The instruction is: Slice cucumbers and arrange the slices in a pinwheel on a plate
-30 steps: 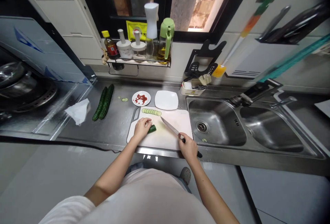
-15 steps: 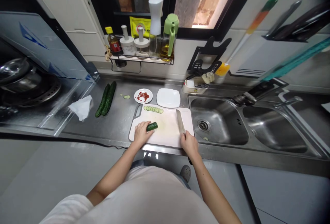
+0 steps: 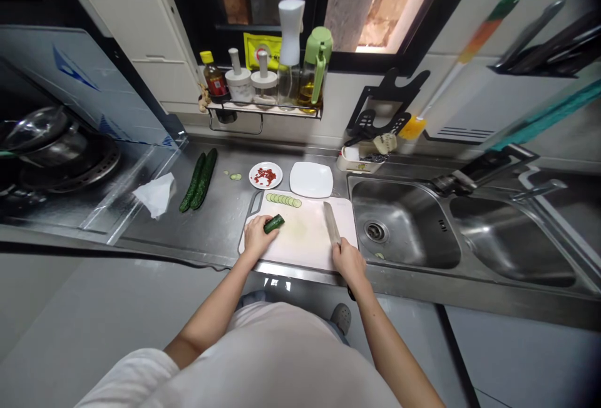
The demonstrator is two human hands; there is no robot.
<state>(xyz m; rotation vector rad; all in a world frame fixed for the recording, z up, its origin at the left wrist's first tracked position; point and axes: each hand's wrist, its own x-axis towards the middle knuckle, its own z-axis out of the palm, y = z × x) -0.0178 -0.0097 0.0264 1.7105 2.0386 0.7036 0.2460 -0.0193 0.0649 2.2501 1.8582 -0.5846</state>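
Note:
My left hand (image 3: 258, 236) is closed around a short cucumber piece (image 3: 274, 224) on the left half of the white cutting board (image 3: 305, 251). The piece points up and to the right, its cut end free of my fingers. My right hand (image 3: 350, 260) grips a knife (image 3: 331, 223) by the handle, its blade over the board's right side and pointing away from me. A row of cucumber slices (image 3: 283, 199) lies along the board's far edge. Behind the board stand a small plate of chopped red pieces (image 3: 265, 176) and a white square plate (image 3: 310, 180).
Two whole cucumbers (image 3: 199, 180) and a crumpled white cloth or tissue (image 3: 156, 194) lie to the left. A steel double sink (image 3: 404, 226) adjoins the board's right side. Bottles and jars fill a wall rack (image 3: 265, 107). A pot (image 3: 51, 139) sits on the stove at far left.
The cucumber piece in my left hand has turned, its free end swinging up and away from me. The knife stays in my right hand, nearly still. The whole view has shifted slightly.

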